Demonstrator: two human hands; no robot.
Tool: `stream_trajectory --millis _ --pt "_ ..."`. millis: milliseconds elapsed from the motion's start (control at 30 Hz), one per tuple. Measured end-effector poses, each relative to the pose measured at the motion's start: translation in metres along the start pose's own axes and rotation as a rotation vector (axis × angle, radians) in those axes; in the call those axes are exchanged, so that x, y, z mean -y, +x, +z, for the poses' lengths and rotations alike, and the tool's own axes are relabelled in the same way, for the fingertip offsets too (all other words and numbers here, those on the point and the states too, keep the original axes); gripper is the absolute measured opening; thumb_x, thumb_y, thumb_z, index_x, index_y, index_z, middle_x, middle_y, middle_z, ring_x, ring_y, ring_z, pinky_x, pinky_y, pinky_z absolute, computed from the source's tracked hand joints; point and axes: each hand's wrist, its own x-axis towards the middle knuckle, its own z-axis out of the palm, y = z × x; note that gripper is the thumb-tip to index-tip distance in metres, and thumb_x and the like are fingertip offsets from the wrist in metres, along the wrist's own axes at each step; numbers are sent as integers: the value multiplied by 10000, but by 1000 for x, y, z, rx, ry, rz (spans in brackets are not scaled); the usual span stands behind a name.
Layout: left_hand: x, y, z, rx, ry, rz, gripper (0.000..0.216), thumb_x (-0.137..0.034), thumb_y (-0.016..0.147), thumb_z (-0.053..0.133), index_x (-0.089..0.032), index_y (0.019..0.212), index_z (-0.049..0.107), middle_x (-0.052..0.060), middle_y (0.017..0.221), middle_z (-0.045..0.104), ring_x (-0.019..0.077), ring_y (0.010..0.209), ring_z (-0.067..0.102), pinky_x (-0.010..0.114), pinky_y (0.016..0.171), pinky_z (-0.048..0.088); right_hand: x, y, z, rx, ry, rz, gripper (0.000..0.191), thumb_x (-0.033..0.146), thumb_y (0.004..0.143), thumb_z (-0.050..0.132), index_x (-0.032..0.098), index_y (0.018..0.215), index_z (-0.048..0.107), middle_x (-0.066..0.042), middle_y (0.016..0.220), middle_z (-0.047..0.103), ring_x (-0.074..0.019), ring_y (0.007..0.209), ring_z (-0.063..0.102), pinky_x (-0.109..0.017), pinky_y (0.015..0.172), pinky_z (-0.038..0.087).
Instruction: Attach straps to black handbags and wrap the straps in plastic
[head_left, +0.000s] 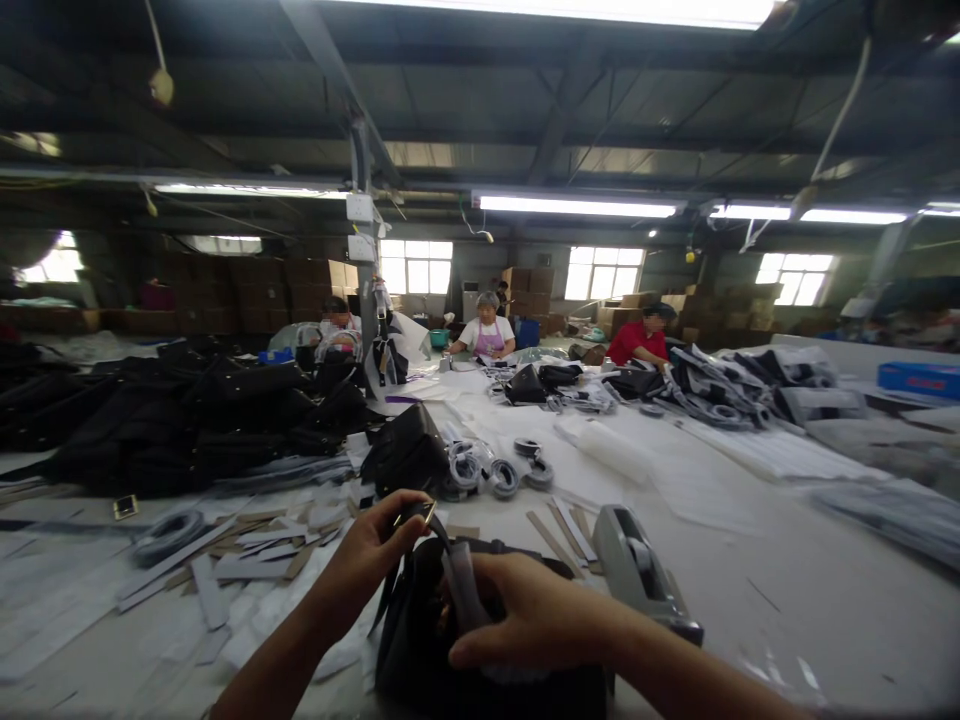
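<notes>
A black bag (pixel 420 640) stands on the white table (pixel 787 590) right in front of me. My left hand (pixel 371 555) pinches the gold metal ring at the end of the bag's strap (pixel 459 585). Just below that ring, my right hand (pixel 536 620) is closed around the grey-wrapped part of the same strap, above the bag's opening. Both forearms reach in from the bottom edge. The lower part of the bag is hidden by my right arm.
A grey tape dispenser (pixel 637 570) sits just right of the bag. Paper and card strips (pixel 247 560) litter the left; coiled straps (pixel 495 470) and another black bag (pixel 409 450) lie ahead. Heaps of black bags (pixel 187 420) fill the left. Three people work at the far end.
</notes>
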Motion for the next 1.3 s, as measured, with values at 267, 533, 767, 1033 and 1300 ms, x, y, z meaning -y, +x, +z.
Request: stream_trajectory --millis 267,533,767,1033,1300 --pt "-21 -14 22 101 -266 -46 453 -510 753 744 -210 1076 641 -5 751 637 150 685 565 231 601 435 28 -7 -72 -764 -954 -245 342 56 790 607 212 1089 665 -51 1043 694 -215 881 654 -312 777 488" --pt "-46 23 69 498 -389 -223 655 -698 877 420 -116 1017 686 130 934 711 219 827 671 304 718 526 13 -3 -71 -772 -1135 -567 227 158 919 566 184 1124 660 -68 1044 741 -217 932 682 -336 868 503" --pt "-65 16 72 493 -368 -186 298 -416 877 657 -140 773 623 -41 595 560 41 473 465 137 481 354 -46 -29 -67 -698 -542 -186 601 292 801 721 248 1366 519 -68 1182 716 -263 1057 673 -359 898 523" --pt "-33 -32 47 477 -109 -438 423 -548 836 641 -140 726 623 14 501 628 93 419 512 166 420 351 -95 -36 -64 -985 -413 -125 318 157 893 516 239 1142 696 -64 1042 767 -253 996 710 -356 879 538" --pt "-67 27 102 538 -331 -553 640 -670 826 552 -77 1020 692 144 935 735 189 710 705 247 602 551 -83 -30 -40 -1017 -401 -310 300 204 946 499 216 1196 665 -77 1143 734 -218 1053 690 -331 933 532"
